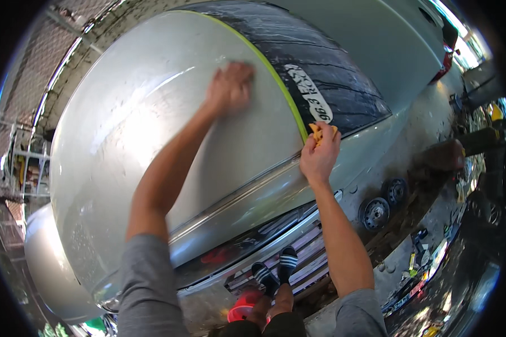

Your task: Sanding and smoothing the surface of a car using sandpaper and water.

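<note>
A silver car roof (135,112) fills the middle of the view, damp-looking and shiny. Yellow-green tape (271,70) runs along its edge beside the wet, dark rear window (315,53), which bears a white oval sticker (309,92). My left hand (230,89) is over the roof just left of the tape; motion smears its fingers, and whether anything lies under them cannot be seen. At the near end of the tape, by the window's corner, my right hand (319,154) grips a crumpled orange-yellow cloth or sponge (319,135).
I stand in striped sandals (288,259) on a slatted wooden platform (309,247) against the car's side. A red bucket (243,308) is by my feet. Two wheel rims (374,213) lie on the ground to the right. Another silver car (53,264) stands at the left.
</note>
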A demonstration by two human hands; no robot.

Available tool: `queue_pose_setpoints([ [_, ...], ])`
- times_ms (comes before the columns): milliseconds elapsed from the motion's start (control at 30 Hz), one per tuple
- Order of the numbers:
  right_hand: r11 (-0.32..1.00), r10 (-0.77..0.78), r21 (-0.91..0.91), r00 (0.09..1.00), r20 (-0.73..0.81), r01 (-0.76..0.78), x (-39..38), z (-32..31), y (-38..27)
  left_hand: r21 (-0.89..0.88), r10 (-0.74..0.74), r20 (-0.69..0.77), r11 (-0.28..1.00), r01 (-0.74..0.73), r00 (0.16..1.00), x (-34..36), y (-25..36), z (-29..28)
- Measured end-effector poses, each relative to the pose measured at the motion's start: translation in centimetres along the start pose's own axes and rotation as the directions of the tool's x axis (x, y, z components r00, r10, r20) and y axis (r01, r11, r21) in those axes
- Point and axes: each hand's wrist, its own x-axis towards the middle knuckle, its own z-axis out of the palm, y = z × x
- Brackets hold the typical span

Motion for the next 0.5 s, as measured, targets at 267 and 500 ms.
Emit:
queue_pose_setpoints([
  [267, 0.989, -0.124, -0.078, 0.992, 0.008, 0.124, 0.9, -0.8, 0.6, -0.049, -0.155, -0.093, 0.987, 0.151, 0.984, -18.9, 1.4, -3.6],
  [500, 0.956, -0.163, 0.281, 0.943, 0.290, 0.079, 1.0, 2.0, -10.1, -0.067, -0.490, -0.142, 0.871, 0.486, 0.860, -30.9, 2.1, -5.0],
])
